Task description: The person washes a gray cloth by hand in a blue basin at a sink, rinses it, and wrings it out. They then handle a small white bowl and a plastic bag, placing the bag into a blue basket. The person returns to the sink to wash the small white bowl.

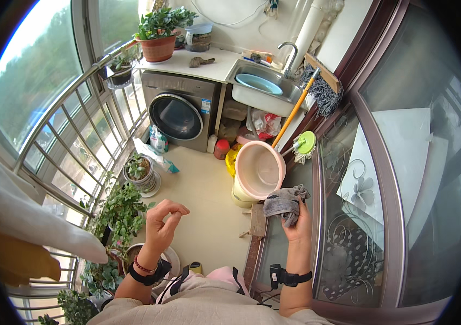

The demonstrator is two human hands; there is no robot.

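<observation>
A crumpled grey cloth hangs from my right hand, whose fingers and thumb close on its right end. The cloth is just beyond a small wooden stool and beside the lower right rim of a pink bucket. My left hand is raised over the floor with its fingers curled in and the thumb against them; nothing shows in it. Potted plants are close by on its left. Both wrists wear black bands.
Ahead are a grey washing machine and a steel sink holding a blue basin. A mop with an orange handle leans by the sliding glass door at right. Leafy plants line the left railing.
</observation>
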